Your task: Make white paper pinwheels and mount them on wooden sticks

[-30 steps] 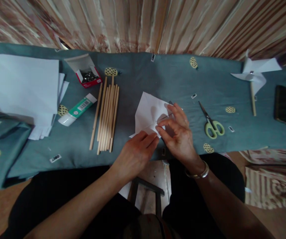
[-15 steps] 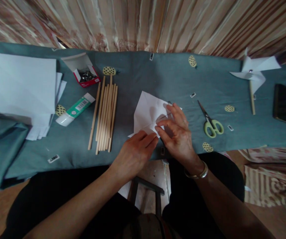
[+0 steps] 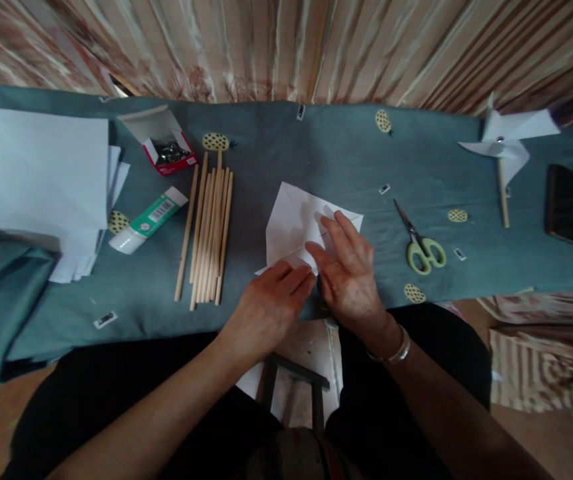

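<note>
A white sheet of paper (image 3: pixel 291 210) with creases lies in front of me at the table's near edge. My left hand (image 3: pixel 279 300) is closed at its near left edge, fingers bent together and holding it down; the thumb is hidden. Over the sheet's right part is my right hand (image 3: pixel 349 273), fingers apart and fingertips touching or just above the paper. Left of the sheet lie several wooden sticks (image 3: pixel 209 233). To the right rest scissors (image 3: pixel 419 243) with green handles, blades pointing away from me.
A stack of white paper (image 3: pixel 36 167), a green and white glue tube (image 3: pixel 149 220) and an open red box of metal pins (image 3: pixel 169 153) occupy the left. At the far right are a paper pinwheel (image 3: pixel 506 143) on a stick and a black phone (image 3: pixel 564 203). Pleated curtain (image 3: pixel 276 53) hangs behind.
My right hand has shifted slightly left, and its fingers have straightened from a near-pinch to lie apart over the paper. My left hand stays in place. The view has shifted slightly.
</note>
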Action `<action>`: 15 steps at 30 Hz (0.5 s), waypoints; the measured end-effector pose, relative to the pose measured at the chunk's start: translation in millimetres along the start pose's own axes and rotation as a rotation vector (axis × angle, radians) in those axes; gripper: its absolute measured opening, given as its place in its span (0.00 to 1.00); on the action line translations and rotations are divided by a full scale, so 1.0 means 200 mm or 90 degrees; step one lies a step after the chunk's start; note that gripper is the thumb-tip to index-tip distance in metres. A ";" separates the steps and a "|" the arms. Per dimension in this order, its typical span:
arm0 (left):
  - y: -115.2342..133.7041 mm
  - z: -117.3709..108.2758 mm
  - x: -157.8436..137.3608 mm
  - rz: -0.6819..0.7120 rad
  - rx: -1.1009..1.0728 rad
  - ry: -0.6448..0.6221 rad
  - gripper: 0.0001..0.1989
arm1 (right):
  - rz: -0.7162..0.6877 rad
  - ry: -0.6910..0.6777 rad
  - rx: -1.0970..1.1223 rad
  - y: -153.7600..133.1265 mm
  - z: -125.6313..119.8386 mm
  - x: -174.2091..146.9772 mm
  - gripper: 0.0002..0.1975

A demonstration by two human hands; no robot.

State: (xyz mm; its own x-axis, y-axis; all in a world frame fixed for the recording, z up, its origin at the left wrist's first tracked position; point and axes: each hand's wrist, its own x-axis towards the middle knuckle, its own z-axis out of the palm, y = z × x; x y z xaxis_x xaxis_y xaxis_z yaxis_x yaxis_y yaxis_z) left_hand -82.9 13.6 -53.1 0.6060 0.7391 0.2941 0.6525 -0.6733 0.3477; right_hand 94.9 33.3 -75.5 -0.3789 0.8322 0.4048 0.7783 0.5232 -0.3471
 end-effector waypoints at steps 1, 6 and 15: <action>0.00 0.00 0.00 0.000 0.000 0.000 0.10 | -0.006 -0.004 -0.011 0.00 0.00 -0.01 0.16; 0.00 0.00 0.00 0.005 0.005 0.014 0.10 | -0.020 -0.036 -0.029 -0.02 0.01 -0.03 0.17; 0.00 0.02 0.02 -0.016 0.016 -0.036 0.09 | -0.022 -0.064 -0.040 0.01 0.00 0.03 0.14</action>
State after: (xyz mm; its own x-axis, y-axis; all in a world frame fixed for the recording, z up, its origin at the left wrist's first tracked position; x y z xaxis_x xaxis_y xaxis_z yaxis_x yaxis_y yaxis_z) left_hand -78.5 16.6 -54.3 0.6130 0.7546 0.2342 0.6793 -0.6547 0.3315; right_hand 93.9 39.5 -72.8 -0.4516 0.8299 0.3276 0.7926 0.5417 -0.2798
